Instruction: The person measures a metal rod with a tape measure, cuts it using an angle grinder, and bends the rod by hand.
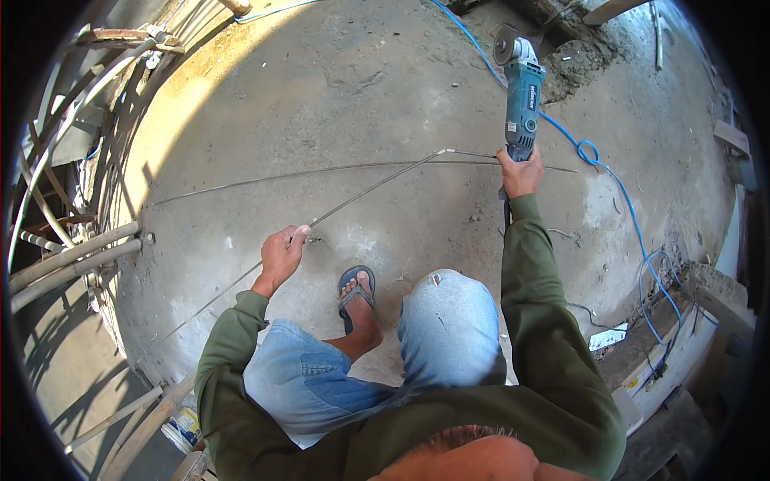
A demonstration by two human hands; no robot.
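Observation:
My left hand (281, 255) is closed round a thin steel rod (375, 187), thumb along its top. The rod runs up and right to a bend with a pale mark, then on toward my right hand (521, 172). That hand grips the rear body of a teal angle grinder (524, 100). Its grey disc (506, 45) points away from me, at the upper right. Whether my right fingers also touch the rod's end, I cannot tell. A second thin rod (321, 169) stretches across the concrete floor beyond my left hand.
A blue cord (630, 212) loops across the floor (401, 88) at the right. Wooden poles (76, 260) crowd the left side. A rough hole (553, 48) breaks the floor at the far right. A white bucket (183, 429) stands at lower left; my sandalled foot (357, 297) is near the rod.

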